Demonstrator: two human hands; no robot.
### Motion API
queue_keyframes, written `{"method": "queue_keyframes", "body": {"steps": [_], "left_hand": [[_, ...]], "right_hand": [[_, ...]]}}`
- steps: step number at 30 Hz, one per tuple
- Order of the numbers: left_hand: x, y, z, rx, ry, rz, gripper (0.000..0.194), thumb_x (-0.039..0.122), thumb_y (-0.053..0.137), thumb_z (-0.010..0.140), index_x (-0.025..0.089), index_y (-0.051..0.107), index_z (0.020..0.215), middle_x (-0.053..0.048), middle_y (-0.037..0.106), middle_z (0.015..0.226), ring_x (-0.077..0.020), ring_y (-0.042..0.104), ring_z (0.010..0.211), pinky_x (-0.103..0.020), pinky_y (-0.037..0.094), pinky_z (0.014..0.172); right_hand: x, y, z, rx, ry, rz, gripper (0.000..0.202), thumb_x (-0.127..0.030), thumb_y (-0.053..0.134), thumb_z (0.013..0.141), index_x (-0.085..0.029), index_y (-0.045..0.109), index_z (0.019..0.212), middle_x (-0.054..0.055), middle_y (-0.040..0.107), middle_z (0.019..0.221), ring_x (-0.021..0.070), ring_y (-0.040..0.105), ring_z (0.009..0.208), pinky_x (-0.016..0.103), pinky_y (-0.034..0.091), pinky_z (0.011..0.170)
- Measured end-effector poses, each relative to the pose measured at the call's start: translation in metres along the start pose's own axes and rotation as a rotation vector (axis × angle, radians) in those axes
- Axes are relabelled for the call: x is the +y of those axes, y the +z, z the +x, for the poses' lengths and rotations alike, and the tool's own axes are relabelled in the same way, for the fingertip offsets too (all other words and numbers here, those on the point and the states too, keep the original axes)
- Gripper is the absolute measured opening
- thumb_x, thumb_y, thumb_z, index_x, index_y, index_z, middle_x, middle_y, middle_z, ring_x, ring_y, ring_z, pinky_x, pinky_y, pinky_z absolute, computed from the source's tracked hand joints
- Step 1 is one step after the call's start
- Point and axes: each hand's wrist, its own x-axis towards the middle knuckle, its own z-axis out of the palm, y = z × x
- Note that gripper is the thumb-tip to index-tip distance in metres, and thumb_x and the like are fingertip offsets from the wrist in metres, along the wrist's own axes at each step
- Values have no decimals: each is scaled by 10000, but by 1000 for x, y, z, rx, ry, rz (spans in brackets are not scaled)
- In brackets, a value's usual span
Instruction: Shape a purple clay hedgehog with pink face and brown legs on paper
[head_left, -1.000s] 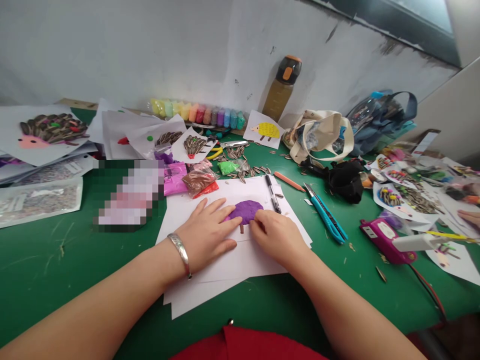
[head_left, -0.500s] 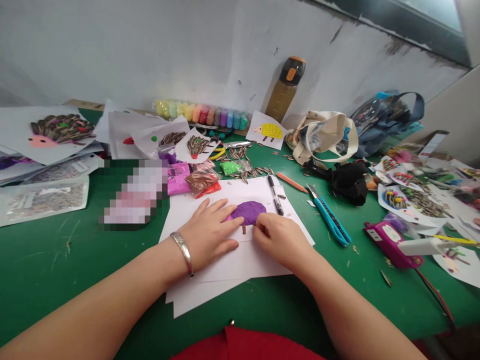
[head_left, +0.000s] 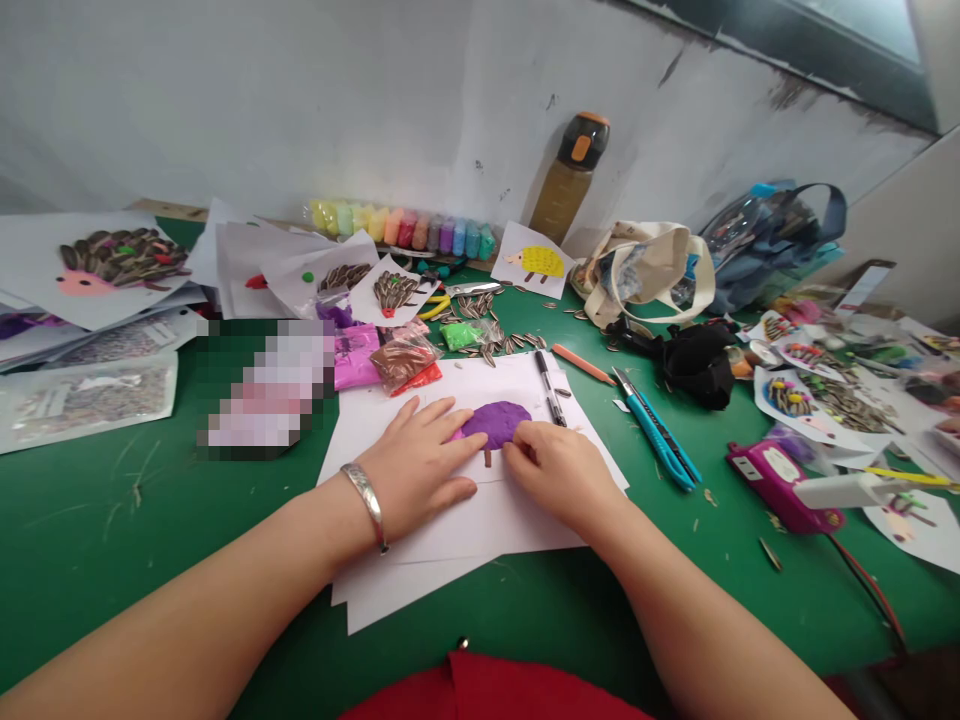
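A purple clay shape (head_left: 498, 424) lies on white paper (head_left: 450, 535), with a small brown clay strip (head_left: 488, 458) below it and a bit of pink at its left end. Spread flat on the paper, my left hand (head_left: 420, 465) touches the left part of the shape with its fingertips. My right hand (head_left: 559, 468) is closed at the shape's lower right edge, its fingers curled in; what they hold, if anything, is hidden. A black pen (head_left: 551, 388) rests on the paper beyond my right hand.
Clay packets (head_left: 405, 362) and sunflower seeds (head_left: 510, 345) lie beyond the paper. To the right are an orange tool (head_left: 583, 365), a blue cutter (head_left: 656, 430) and a magenta device (head_left: 784, 487). A bottle (head_left: 570, 180) stands by the wall; seed-covered pictures (head_left: 124, 262) lie left.
My right hand has shifted very slightly left along the edge of the purple shape. My left hand stays in place.
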Motion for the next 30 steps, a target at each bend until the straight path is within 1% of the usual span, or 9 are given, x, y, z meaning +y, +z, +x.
{"method": "queue_keyframes", "body": {"steps": [5, 9, 11, 13, 17, 23, 28, 30], "left_hand": [[0, 1, 0, -12, -19, -14, 442, 355, 599, 885, 242, 573, 1312, -151, 504, 1428, -396, 396, 1340, -664, 296, 1066], [0, 1, 0, -22, -29, -32, 458, 347, 615, 877, 237, 566, 1319, -152, 497, 1434, -391, 388, 1350, -656, 280, 1081], [0, 1, 0, -19, -26, -38, 454, 348, 620, 874, 234, 572, 1311, -153, 494, 1435, -390, 386, 1352, -649, 274, 1087], [0, 0, 0, -19, -25, -45, 454, 352, 622, 873, 234, 575, 1308, -152, 498, 1429, -387, 386, 1353, -642, 268, 1093], [-1, 1, 1, -26, -36, -50, 456, 353, 618, 876, 240, 570, 1315, -147, 505, 1420, -382, 383, 1355, -638, 260, 1098], [-2, 0, 0, -29, -18, -22, 448, 350, 615, 877, 235, 577, 1308, -147, 502, 1427, -386, 389, 1348, -647, 269, 1090], [-3, 2, 1, -25, -16, -16, 467, 361, 619, 876, 233, 571, 1322, -150, 504, 1430, -392, 393, 1347, -643, 284, 1086], [-3, 2, 2, -30, -15, -9, 474, 366, 611, 881, 231, 564, 1332, -153, 497, 1439, -393, 388, 1352, -646, 282, 1086]], "right_hand": [[2, -5, 1, -46, 42, 128, 395, -428, 405, 961, -207, 540, 664, -10, 593, 652, 134, 486, 600, 275, 216, 551], [1, 0, 1, 5, 26, 7, 285, -349, 468, 924, -205, 524, 684, -9, 612, 697, 137, 487, 620, 280, 191, 558], [1, 2, 1, 10, 16, -24, 248, -315, 474, 912, -206, 523, 694, -10, 617, 709, 137, 488, 626, 283, 181, 560], [0, 2, 1, 7, 15, -10, 264, -320, 464, 918, -206, 520, 687, -11, 613, 701, 135, 485, 624, 281, 184, 559], [1, 0, 1, -8, 21, 60, 306, -389, 494, 905, -204, 508, 661, -25, 589, 663, 123, 456, 599, 268, 210, 558], [1, 1, 1, 9, 5, 7, 204, -279, 487, 875, -206, 525, 688, -18, 598, 690, 125, 450, 606, 275, 184, 554], [0, 1, 0, 2, 5, 25, 259, -347, 489, 893, -208, 520, 678, -18, 596, 675, 128, 464, 607, 273, 194, 554], [-1, 1, 0, 8, 10, 10, 256, -342, 478, 900, -208, 527, 688, -12, 606, 691, 131, 472, 612, 277, 190, 556]]}}
